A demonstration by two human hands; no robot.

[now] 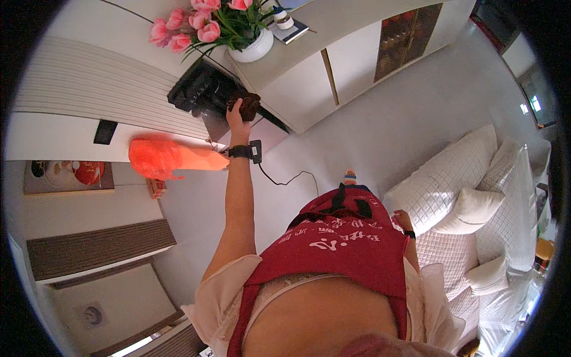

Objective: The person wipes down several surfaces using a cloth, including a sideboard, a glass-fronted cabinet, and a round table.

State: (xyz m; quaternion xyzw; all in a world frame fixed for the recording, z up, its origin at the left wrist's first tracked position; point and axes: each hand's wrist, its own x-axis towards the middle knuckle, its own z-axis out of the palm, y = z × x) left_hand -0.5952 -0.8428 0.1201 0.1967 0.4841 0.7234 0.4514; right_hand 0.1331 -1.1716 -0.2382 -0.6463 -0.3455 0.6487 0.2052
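My left hand reaches forward at the end of an outstretched arm and grips a bunched dark brown cloth. The cloth is over the near right part of a glossy black surface beside the white cabinet; whether it touches cannot be told. A black strap with a small box sits on my left wrist, and a thin cable runs from it. My right hand hangs low at my side, close to the quilted sofa, with a dark band on its wrist. Its fingers are small in view and partly hidden by my red apron.
A white pot of pink tulips stands on the long cabinet, by a book with a small jar. A tall orange-red object stands left of my forearm. The sofa with cushions is to the right.
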